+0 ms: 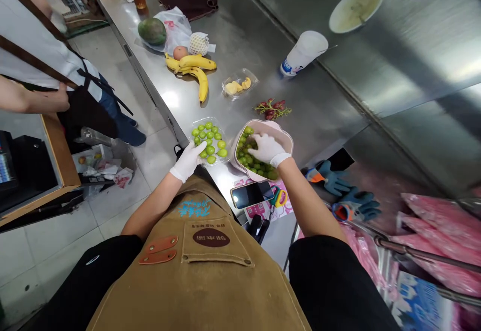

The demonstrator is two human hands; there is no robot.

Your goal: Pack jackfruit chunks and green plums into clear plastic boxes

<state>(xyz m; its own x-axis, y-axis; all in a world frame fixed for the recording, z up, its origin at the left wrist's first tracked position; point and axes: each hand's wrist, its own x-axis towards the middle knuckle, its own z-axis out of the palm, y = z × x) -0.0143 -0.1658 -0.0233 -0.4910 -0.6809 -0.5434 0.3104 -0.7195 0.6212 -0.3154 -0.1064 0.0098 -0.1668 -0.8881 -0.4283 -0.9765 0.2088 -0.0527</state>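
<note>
A brown cloth apron (pixel 199 281) fills the bottom of the head view, right under the camera. Just past it, the left hand (pixel 188 161) in a thin white glove lies open at the edge of a clear plastic tray (pixel 196 126) of green grapes (pixel 210 146). The right hand (pixel 268 149), also gloved, curves down over more green grapes (pixel 252 160) in a pale pink bowl (pixel 286 139); it is hard to tell if it grips any. The tray and bowl sit on a steel counter (pixel 180 105). The grapes look round, light and slippery, and soft enough to squash, so a gentle fingertip hold seems best. A black phone (pixel 251 194) lies near the bowl, and yellow bananas (pixel 195 62) lie farther off.
</note>
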